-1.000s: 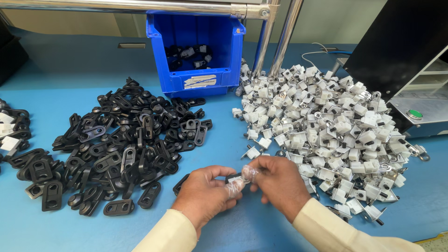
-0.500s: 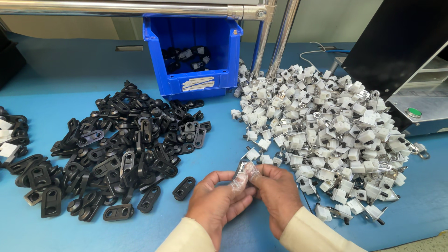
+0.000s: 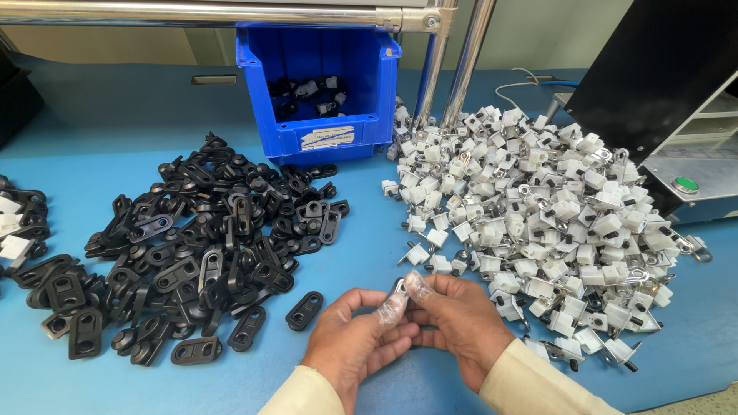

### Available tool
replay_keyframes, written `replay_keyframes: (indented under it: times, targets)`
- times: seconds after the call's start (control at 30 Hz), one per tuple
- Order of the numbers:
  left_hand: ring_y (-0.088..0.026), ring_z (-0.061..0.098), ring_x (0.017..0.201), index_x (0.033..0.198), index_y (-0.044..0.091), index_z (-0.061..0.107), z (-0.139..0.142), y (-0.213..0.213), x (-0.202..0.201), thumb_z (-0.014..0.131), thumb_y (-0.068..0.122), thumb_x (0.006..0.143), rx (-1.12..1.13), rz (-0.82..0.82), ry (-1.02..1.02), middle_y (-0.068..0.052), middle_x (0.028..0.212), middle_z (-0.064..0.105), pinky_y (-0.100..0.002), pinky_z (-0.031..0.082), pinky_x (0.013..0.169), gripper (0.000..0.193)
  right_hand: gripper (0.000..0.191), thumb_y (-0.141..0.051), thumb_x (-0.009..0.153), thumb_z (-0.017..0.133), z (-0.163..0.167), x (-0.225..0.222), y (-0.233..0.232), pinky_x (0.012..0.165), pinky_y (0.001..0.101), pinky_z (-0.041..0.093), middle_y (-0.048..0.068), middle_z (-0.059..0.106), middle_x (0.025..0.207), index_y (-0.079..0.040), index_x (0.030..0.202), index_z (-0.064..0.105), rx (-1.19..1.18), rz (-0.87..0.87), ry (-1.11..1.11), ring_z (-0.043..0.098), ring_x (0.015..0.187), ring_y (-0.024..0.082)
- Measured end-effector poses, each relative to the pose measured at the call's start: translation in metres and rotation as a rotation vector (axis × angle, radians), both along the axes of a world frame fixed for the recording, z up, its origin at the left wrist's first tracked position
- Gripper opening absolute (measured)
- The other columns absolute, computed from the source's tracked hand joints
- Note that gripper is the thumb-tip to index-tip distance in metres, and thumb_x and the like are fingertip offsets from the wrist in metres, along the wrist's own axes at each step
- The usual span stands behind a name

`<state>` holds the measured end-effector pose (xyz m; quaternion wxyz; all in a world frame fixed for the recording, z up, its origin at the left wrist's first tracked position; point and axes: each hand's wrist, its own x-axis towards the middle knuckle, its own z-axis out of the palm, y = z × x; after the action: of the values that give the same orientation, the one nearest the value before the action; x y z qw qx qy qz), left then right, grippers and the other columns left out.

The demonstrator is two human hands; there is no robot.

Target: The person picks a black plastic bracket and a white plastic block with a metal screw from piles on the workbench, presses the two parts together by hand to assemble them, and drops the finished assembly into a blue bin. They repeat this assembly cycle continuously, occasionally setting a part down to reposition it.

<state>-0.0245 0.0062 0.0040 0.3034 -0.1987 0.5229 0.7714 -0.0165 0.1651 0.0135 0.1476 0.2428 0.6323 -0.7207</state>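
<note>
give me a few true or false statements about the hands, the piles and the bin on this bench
1. Both hands, left hand and right hand, meet around one small part. True.
2. The black plastic parts are heaped to the right of the white ones. False: they lie left of the white clip parts.
3. The blue bin is empty. False: it holds a few black and white pieces.
4. Clear finger cots cover some fingertips. True.
5. The bench top is red. False: it is blue.

Bare mat [image 3: 369, 230] lane between black links [image 3: 200, 238]; white clips [image 3: 538, 207]
</note>
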Motion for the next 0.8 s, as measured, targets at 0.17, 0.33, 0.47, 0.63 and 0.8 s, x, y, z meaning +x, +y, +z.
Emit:
replay_keyframes:
  times: [0.17,0.33,0.47,0.63,0.8]
  targets:
    - [-0.021,0.077,0.082,0.106,0.002,0.067,-0.009,0.005,0.002,0.077,0.018,0.091,-0.140,-0.019,0.078,-0.014,0.089,0.078,-0.032,0.065,0.075,0.024,0.022,-0.019,0.096,0.060,-0.009,-0.007,-0.003,0.063,0.0365,0.060,0.015,0.074,0.078,0.001,0.090,0.069,0.098,0.005,0.028,0.069,0.063,0.023]
    - [-0.021,0.077,0.076,0.104,0.000,0.070,-0.014,0.006,0.002,0.077,0.016,0.092,-0.235,-0.008,0.111,-0.015,0.086,0.077,-0.031,0.065,0.068,0.022,0.027,-0.023,0.099,0.060,-0.015,-0.016,-0.006,0.059,0.0347,0.057,0.013,0.069,0.077,0.001,0.089,0.066,0.107,-0.065,0.000,0.065,0.060,0.021]
    - [-0.021,0.076,0.075,0.103,0.000,0.069,-0.013,0.000,0.000,0.077,0.017,0.092,-0.190,-0.041,0.105,-0.014,0.087,0.077,-0.031,0.065,0.067,0.022,0.033,-0.032,0.098,0.058,-0.010,-0.012,0.006,0.059,0.0310,0.058,0.010,0.070,0.079,-0.001,0.090,0.066,0.029,0.072,0.012,0.067,0.062,0.017]
    - [-0.019,0.078,0.074,0.102,0.003,0.067,-0.004,0.000,0.004,0.083,0.013,0.087,-0.314,-0.117,0.177,-0.012,0.085,0.077,-0.030,0.065,0.065,0.024,0.021,-0.021,0.091,0.071,-0.014,-0.011,0.001,0.049,0.0293,0.052,0.009,0.072,0.073,-0.001,0.088,0.072,0.245,0.125,0.145,0.065,0.059,0.013]
    - [-0.016,0.079,0.069,0.102,0.003,0.070,0.002,0.004,0.006,0.075,0.007,0.085,-0.449,-0.114,0.217,-0.011,0.082,0.080,-0.030,0.066,0.063,0.018,0.029,-0.024,0.093,0.066,-0.018,-0.015,-0.012,0.043,0.0309,0.046,0.011,0.069,0.066,0.002,0.082,0.072,0.362,-0.034,0.128,0.059,0.051,0.017]
